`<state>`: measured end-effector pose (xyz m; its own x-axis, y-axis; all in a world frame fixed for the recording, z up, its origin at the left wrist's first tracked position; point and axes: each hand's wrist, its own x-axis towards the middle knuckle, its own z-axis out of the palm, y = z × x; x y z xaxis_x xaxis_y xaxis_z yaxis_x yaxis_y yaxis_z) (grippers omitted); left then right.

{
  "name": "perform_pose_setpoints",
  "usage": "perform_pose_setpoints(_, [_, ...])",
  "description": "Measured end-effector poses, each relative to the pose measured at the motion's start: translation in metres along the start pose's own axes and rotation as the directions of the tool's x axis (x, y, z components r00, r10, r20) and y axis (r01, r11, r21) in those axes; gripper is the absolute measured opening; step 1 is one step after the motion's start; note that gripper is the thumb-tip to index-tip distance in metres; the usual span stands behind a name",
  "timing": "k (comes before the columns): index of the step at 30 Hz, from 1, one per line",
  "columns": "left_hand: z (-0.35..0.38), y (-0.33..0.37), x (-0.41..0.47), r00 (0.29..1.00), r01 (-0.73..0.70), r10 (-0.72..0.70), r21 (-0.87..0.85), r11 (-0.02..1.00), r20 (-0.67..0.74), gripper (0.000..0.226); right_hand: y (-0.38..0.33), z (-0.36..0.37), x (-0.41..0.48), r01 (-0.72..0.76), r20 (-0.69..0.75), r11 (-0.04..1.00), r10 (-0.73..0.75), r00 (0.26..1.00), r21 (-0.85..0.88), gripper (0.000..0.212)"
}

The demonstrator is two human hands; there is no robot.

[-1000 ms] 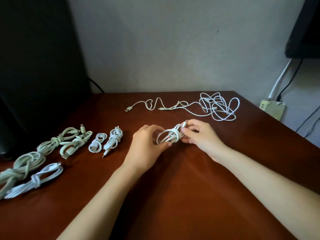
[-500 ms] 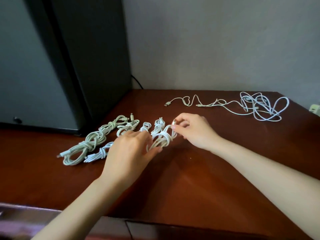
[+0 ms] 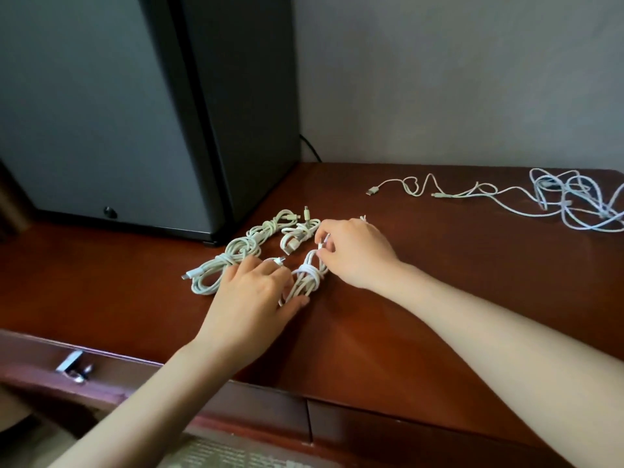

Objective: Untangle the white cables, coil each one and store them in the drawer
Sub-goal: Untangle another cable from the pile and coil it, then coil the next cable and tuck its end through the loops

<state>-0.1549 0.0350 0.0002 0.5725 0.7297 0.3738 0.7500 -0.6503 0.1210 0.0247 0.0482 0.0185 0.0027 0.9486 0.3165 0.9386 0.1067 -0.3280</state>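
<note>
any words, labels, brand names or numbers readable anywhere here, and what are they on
Nothing here can be read.
pale printed sheet at the bottom edge: lines of print, too blurred to read.
dark grey box-shaped appliance: no label visible.
coiled white cable and tangled white cables: no legible markings.

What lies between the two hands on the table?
Head view: one coiled white cable lies on the table between the left hand and right hand; both hold it.
</note>
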Motion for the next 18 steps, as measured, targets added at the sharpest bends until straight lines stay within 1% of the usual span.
perform_pose_setpoints(3, [0.003, -0.002, 0.003, 1.0, 0.006, -0.006, 0.055, 0.998, -0.01, 0.038, -0.006, 0.007, 0.0, 0.018, 0.002, 0.998, -0.018, 1.0, -0.058, 0.029])
perform_pose_setpoints(5, [0.002, -0.003, 0.004, 0.997, -0.007, 0.014, 0.094, 0.996, -0.073, 0.045, -0.008, 0.008, -0.001, 0.032, 0.008, 0.997, -0.031, 0.999, -0.074, 0.031])
perform_pose_setpoints(8, [-0.002, -0.002, 0.008, 0.99, 0.004, 0.01, 0.092, 0.996, -0.144, 0.053, -0.005, 0.0, -0.003, 0.045, 0.02, 0.998, -0.044, 0.999, -0.042, 0.031])
perform_pose_setpoints(11, [-0.011, 0.003, 0.019, 0.981, 0.015, 0.008, 0.119, 0.993, -0.194, 0.05, 0.006, -0.019, -0.004, 0.016, 0.048, 1.0, -0.017, 0.999, 0.019, 0.027])
perform_pose_setpoints(14, [-0.017, 0.016, 0.036, 0.978, -0.002, 0.032, 0.143, 0.99, -0.208, 0.048, 0.023, -0.039, -0.009, -0.026, 0.064, 0.998, 0.022, 0.998, 0.058, 0.016])
perform_pose_setpoints(18, [-0.018, 0.049, 0.064, 0.982, -0.037, 0.05, 0.072, 0.997, -0.182, 0.043, 0.05, -0.065, -0.017, -0.049, 0.038, 0.998, 0.048, 0.998, 0.043, 0.009])
